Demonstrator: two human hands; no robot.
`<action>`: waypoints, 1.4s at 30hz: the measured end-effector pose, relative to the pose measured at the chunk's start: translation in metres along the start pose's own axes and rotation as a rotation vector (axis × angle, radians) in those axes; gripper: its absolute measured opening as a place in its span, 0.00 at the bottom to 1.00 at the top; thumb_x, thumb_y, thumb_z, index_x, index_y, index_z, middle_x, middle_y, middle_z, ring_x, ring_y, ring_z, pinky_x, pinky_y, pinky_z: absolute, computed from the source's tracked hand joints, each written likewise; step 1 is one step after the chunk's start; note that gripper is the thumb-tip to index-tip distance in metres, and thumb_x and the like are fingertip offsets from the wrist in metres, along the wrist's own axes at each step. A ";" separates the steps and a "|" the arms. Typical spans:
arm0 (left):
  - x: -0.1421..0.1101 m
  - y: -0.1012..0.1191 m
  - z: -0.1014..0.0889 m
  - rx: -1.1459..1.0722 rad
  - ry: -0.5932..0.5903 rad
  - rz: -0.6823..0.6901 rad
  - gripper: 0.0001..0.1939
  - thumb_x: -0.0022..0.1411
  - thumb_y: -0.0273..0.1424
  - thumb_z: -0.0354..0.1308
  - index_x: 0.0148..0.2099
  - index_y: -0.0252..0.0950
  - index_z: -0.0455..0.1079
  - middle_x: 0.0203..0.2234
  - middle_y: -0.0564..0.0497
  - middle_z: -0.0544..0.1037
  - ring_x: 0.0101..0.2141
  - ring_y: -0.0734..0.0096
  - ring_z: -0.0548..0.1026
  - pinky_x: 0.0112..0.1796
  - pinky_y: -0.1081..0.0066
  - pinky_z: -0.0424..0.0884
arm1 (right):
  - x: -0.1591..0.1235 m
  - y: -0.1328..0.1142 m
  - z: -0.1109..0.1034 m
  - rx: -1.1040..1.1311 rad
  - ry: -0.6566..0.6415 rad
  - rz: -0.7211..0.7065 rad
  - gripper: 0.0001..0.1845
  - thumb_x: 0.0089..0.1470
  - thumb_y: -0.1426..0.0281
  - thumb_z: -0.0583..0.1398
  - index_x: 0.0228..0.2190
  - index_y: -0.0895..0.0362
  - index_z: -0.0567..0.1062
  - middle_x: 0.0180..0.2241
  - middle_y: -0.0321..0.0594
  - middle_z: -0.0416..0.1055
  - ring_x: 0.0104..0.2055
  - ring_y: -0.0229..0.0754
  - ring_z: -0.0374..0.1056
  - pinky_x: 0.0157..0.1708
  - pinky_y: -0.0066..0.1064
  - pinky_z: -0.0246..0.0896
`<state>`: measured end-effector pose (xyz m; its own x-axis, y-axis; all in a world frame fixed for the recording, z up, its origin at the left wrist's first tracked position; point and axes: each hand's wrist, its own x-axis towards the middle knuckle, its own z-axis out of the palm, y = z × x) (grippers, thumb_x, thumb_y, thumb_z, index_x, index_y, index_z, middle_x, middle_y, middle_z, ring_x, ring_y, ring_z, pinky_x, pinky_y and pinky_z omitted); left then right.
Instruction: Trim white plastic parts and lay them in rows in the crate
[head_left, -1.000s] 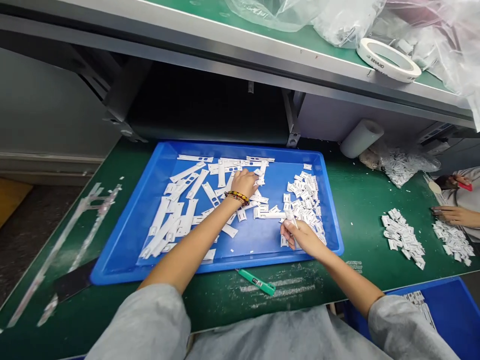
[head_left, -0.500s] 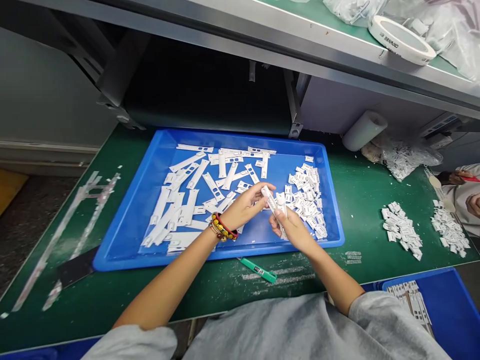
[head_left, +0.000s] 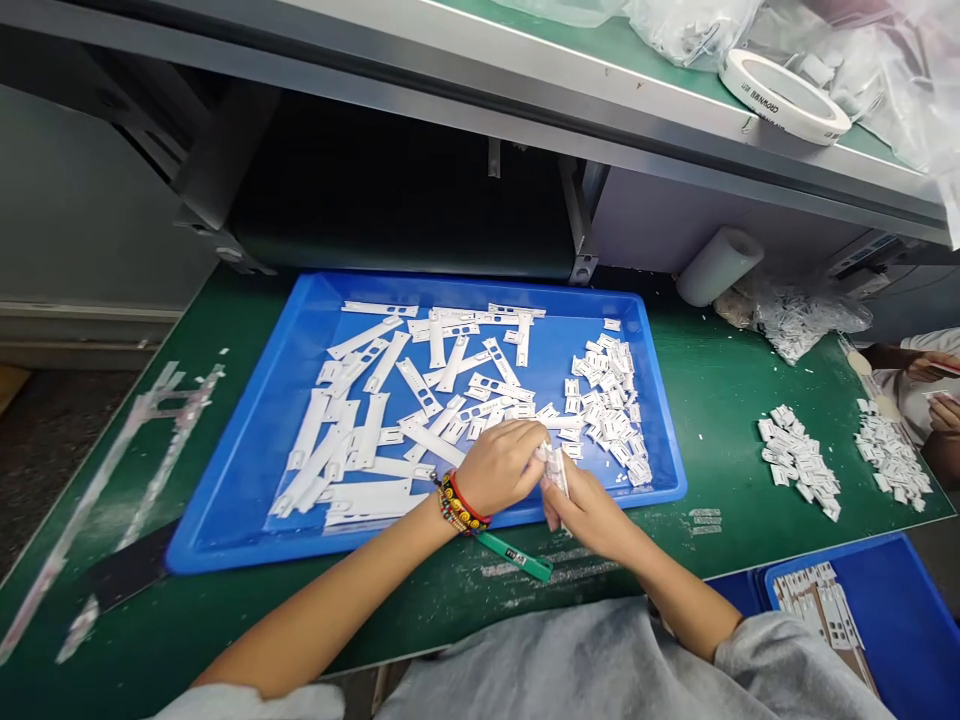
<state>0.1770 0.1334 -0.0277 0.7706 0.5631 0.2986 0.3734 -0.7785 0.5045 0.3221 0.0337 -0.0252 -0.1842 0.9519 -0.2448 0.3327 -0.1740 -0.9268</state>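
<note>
My left hand [head_left: 499,468] and right hand [head_left: 589,520] meet above the near part of the blue tray [head_left: 262,430]; the fingers [head_left: 525,445] of my left hand curl over a small white slotted piece [head_left: 556,472], and the fingers [head_left: 551,512] of my right hand close on it from below, so both hands have hold of it, with part of it hidden behind them. Beaded bracelets [head_left: 457,505] circle my left wrist; just under that wrist, a green utility knife [head_left: 517,556] lies on the green surface [head_left: 720,420], against the tray's near rim. Inside the tray, long white slotted strips [head_left: 352,440] lie scattered to the left; a heap of small white clips [head_left: 607,410] lies to the right. Two piles of loose clips [head_left: 793,462] sit on the surface beyond the tray; a co-worker's hand [head_left: 945,412] is just past them. A blue bin [head_left: 885,590] sits low at my right; farther off are a paper roll [head_left: 720,265], a plastic bag of clips [head_left: 795,320] and, on the shelf [head_left: 525,100] above, a roll of tape [head_left: 785,97].
</note>
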 end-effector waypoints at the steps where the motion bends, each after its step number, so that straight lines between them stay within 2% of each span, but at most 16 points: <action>1: -0.001 0.000 0.001 0.011 -0.022 0.031 0.07 0.55 0.21 0.46 0.31 0.38 0.60 0.24 0.50 0.71 0.27 0.66 0.69 0.32 0.68 0.66 | 0.000 0.003 0.000 0.122 -0.014 0.012 0.13 0.65 0.60 0.47 0.34 0.55 0.63 0.20 0.31 0.64 0.23 0.38 0.63 0.30 0.31 0.59; 4: -0.003 -0.003 0.001 0.048 -0.102 0.139 0.07 0.59 0.23 0.46 0.31 0.38 0.62 0.24 0.50 0.72 0.27 0.66 0.69 0.34 0.67 0.66 | 0.001 0.011 0.001 0.391 -0.020 0.066 0.20 0.62 0.52 0.50 0.28 0.55 0.63 0.20 0.30 0.62 0.21 0.34 0.59 0.25 0.27 0.56; 8: 0.018 -0.027 -0.001 0.139 -0.168 0.219 0.12 0.65 0.25 0.43 0.36 0.36 0.68 0.29 0.47 0.76 0.31 0.64 0.72 0.39 0.63 0.67 | 0.000 0.016 0.000 0.584 -0.047 0.172 0.25 0.54 0.46 0.58 0.30 0.57 0.67 0.18 0.25 0.53 0.18 0.29 0.46 0.17 0.24 0.41; 10: 0.043 -0.049 0.000 0.168 -0.141 0.079 0.13 0.66 0.26 0.43 0.42 0.34 0.70 0.35 0.44 0.77 0.37 0.61 0.73 0.42 0.62 0.68 | -0.001 0.017 -0.002 0.610 -0.048 0.207 0.28 0.50 0.43 0.59 0.25 0.57 0.65 0.16 0.23 0.48 0.17 0.28 0.41 0.16 0.24 0.36; 12: 0.073 -0.076 0.006 0.183 -0.083 -0.155 0.15 0.66 0.25 0.43 0.48 0.33 0.70 0.44 0.42 0.76 0.47 0.59 0.72 0.48 0.62 0.67 | 0.000 0.017 -0.004 0.614 -0.024 0.243 0.31 0.47 0.40 0.58 0.21 0.56 0.62 0.14 0.22 0.45 0.15 0.27 0.39 0.14 0.24 0.34; 14: 0.103 -0.102 0.015 0.213 -0.033 -0.260 0.19 0.64 0.21 0.42 0.53 0.31 0.68 0.52 0.38 0.72 0.54 0.55 0.67 0.53 0.57 0.62 | 0.000 0.018 -0.005 0.628 0.006 0.270 0.32 0.47 0.38 0.57 0.19 0.55 0.61 0.12 0.22 0.46 0.13 0.27 0.40 0.12 0.24 0.35; 17: 0.133 -0.128 0.032 0.241 0.011 -0.385 0.20 0.64 0.21 0.42 0.54 0.27 0.67 0.51 0.32 0.71 0.55 0.48 0.65 0.53 0.51 0.60 | 0.002 0.019 -0.004 0.651 0.024 0.273 0.30 0.47 0.40 0.58 0.21 0.55 0.62 0.13 0.23 0.49 0.12 0.27 0.43 0.12 0.23 0.38; 21: 0.143 -0.137 0.047 0.233 0.009 -0.448 0.13 0.61 0.24 0.49 0.46 0.27 0.72 0.46 0.32 0.72 0.51 0.44 0.67 0.50 0.50 0.60 | 0.004 0.020 -0.001 0.689 0.079 0.265 0.27 0.47 0.44 0.61 0.26 0.56 0.65 0.14 0.22 0.50 0.13 0.26 0.42 0.13 0.23 0.35; 23: 0.142 -0.135 0.045 0.206 0.002 -0.448 0.10 0.59 0.24 0.52 0.41 0.28 0.73 0.43 0.33 0.73 0.50 0.45 0.68 0.50 0.51 0.61 | 0.004 0.021 0.000 0.717 0.090 0.246 0.26 0.48 0.46 0.61 0.29 0.57 0.66 0.16 0.22 0.51 0.14 0.26 0.42 0.14 0.23 0.35; 26: 0.135 -0.128 0.028 0.147 0.021 -0.431 0.09 0.61 0.27 0.53 0.39 0.30 0.74 0.43 0.36 0.73 0.49 0.48 0.69 0.49 0.54 0.65 | 0.005 0.026 -0.002 0.740 0.120 0.221 0.24 0.49 0.48 0.62 0.31 0.57 0.67 0.17 0.23 0.52 0.15 0.27 0.43 0.15 0.23 0.35; 28: 0.124 -0.116 0.010 0.096 0.049 -0.415 0.11 0.64 0.30 0.51 0.42 0.32 0.73 0.44 0.38 0.73 0.47 0.53 0.71 0.47 0.57 0.69 | 0.008 0.028 -0.006 0.715 0.199 0.204 0.23 0.49 0.49 0.62 0.31 0.57 0.67 0.17 0.24 0.52 0.16 0.27 0.44 0.16 0.23 0.36; 30: 0.105 -0.098 -0.009 -0.018 0.065 -0.401 0.13 0.65 0.33 0.50 0.46 0.33 0.72 0.40 0.43 0.75 0.39 0.62 0.75 0.42 0.62 0.73 | 0.012 0.027 -0.012 0.656 0.355 0.172 0.24 0.48 0.48 0.62 0.31 0.56 0.67 0.17 0.25 0.51 0.16 0.29 0.44 0.16 0.24 0.37; 33: 0.069 -0.062 -0.032 -0.650 0.034 -0.409 0.21 0.63 0.37 0.55 0.55 0.33 0.66 0.30 0.49 0.76 0.29 0.68 0.76 0.34 0.64 0.76 | 0.019 0.017 -0.021 0.524 0.561 0.102 0.26 0.48 0.47 0.61 0.35 0.56 0.68 0.19 0.27 0.54 0.18 0.31 0.46 0.18 0.26 0.42; 35: 0.045 -0.038 -0.040 -0.847 0.007 -0.391 0.24 0.61 0.37 0.58 0.57 0.34 0.65 0.27 0.52 0.75 0.26 0.70 0.75 0.33 0.65 0.77 | 0.023 0.004 -0.022 0.436 0.516 0.040 0.26 0.48 0.46 0.60 0.36 0.56 0.69 0.22 0.32 0.60 0.22 0.34 0.53 0.21 0.27 0.48; 39: 0.018 -0.009 -0.042 -0.956 -0.008 -0.366 0.21 0.60 0.34 0.57 0.55 0.34 0.68 0.25 0.53 0.73 0.25 0.73 0.74 0.32 0.68 0.76 | 0.026 -0.016 -0.008 0.369 0.195 -0.039 0.23 0.52 0.48 0.57 0.36 0.55 0.68 0.24 0.34 0.64 0.27 0.38 0.59 0.29 0.29 0.55; 42: 0.012 -0.001 -0.038 -0.919 0.066 -0.394 0.20 0.58 0.33 0.57 0.53 0.34 0.70 0.29 0.50 0.76 0.26 0.73 0.74 0.31 0.70 0.76 | 0.026 -0.017 0.006 0.395 0.181 -0.045 0.17 0.56 0.55 0.54 0.38 0.56 0.66 0.23 0.31 0.62 0.24 0.35 0.57 0.28 0.29 0.54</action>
<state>0.1663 0.1513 0.0058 0.6370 0.7708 0.0057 0.0304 -0.0325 0.9990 0.3057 0.0597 -0.0171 -0.0138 0.9836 -0.1801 -0.0577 -0.1806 -0.9819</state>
